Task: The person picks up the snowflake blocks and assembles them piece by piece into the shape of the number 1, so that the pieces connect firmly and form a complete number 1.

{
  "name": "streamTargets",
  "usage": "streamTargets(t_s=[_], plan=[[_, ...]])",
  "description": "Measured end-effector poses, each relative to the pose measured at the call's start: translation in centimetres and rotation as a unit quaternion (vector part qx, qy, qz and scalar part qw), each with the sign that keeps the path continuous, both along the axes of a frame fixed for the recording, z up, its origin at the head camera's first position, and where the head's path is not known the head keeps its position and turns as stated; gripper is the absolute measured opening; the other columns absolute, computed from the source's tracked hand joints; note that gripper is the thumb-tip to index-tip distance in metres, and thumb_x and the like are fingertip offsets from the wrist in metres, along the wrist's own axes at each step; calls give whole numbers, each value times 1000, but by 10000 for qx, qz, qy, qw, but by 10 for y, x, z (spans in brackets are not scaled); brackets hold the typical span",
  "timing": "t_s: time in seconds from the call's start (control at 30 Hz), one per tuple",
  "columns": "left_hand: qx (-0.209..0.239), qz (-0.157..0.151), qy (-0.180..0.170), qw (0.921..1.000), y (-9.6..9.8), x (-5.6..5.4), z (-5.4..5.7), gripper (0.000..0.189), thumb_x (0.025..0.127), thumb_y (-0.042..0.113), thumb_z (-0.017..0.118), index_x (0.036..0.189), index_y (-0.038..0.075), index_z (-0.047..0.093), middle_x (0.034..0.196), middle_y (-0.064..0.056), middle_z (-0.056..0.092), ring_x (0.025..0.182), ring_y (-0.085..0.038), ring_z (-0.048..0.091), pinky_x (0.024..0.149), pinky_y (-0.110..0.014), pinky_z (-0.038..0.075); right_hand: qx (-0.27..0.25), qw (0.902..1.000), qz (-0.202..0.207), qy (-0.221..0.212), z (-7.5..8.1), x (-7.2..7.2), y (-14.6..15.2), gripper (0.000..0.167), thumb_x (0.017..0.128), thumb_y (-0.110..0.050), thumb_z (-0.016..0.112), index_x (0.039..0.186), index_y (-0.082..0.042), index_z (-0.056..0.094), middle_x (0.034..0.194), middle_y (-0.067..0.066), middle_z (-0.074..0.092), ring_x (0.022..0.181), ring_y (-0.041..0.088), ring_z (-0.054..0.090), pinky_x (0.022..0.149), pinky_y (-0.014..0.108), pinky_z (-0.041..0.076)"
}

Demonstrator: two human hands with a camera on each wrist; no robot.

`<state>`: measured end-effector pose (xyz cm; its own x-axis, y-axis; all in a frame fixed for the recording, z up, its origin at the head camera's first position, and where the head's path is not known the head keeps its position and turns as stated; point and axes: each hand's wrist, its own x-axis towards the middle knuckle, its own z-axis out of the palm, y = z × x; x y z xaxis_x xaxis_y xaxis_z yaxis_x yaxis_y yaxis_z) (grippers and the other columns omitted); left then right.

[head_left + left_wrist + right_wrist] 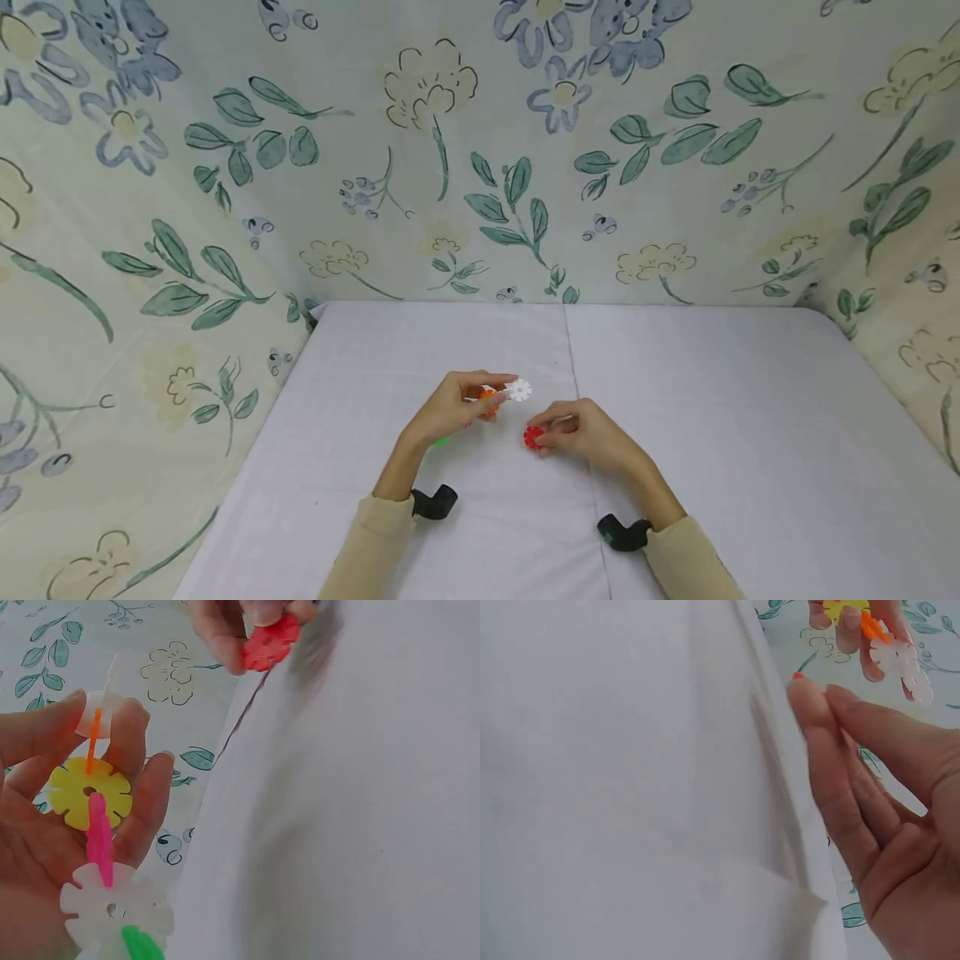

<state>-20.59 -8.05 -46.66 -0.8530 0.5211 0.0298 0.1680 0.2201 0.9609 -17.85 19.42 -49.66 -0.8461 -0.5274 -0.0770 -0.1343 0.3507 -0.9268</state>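
Observation:
My left hand (pixel 450 408) pinches a chain of slotted plastic snowflake discs near its upper end. A white disc (pixel 519 389) sticks out past the fingertips, with an orange disc (pixel 489 402) beside it. In the left wrist view a yellow disc (pixel 69 796), a pink disc (pixel 99 840), another pale white disc (pixel 86 904) and a green disc (pixel 142 945) continue the chain down along the palm. To the right, my right hand (pixel 596 437) holds a red snowflake disc (pixel 533 437) between thumb and fingers, apart from the chain. The right wrist view shows only its red edge.
A white cloth (pixel 720 400) with a seam covers the table. Behind and at the sides hangs a curtain (pixel 420 217) with flowers and leaves. Black wrist cameras (pixel 435 503) sit at both beige sleeves (pixel 371 542).

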Motion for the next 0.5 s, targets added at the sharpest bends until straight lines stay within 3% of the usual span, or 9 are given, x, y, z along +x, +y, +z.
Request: streamTargets(t_s=[0.13, 0.23, 0.37, 0.5], plan=[[-118, 126, -4, 9999, 0, 0, -1, 33, 99, 29, 72, 131, 26, 73, 128, -3, 73, 80, -21, 74, 51, -21, 40, -404, 9958, -814, 122, 6, -1, 6, 32, 91, -16, 80, 122, -11, 76, 116, 13, 75, 93, 17, 79, 85, 21, 60], [-108, 177, -59, 9998, 1, 0, -1, 32, 96, 27, 75, 128, 25, 75, 121, -5, 73, 76, -19, 71, 53, -23, 43, -877, 9872, -1234, 510, 11, -1, 5, 35, 90, -10, 80, 124, -8, 74, 118, 17, 72, 95, 17, 79, 86, 23, 61], [-81, 239, -169, 9995, 2, 1, -1, 33, 91, 22, 82, 123, 23, 78, 110, -6, 71, 67, -17, 64, 53, -24, 44, -1174, 9755, -1500, 1102, 13, 0, -1, 34, 88, -7, 80, 122, -7, 76, 112, 18, 71, 91, 18, 78, 83, 24, 62], [-55, 264, -253, 9993, 3, 1, 0, 34, 89, 19, 83, 122, 20, 78, 108, -7, 72, 63, -15, 61, 57, -26, 50, -1269, 9700, -1588, 1336, 14, 1, -5, 32, 87, -4, 81, 119, -7, 77, 108, 17, 72, 88, 17, 77, 82, 23, 62]])
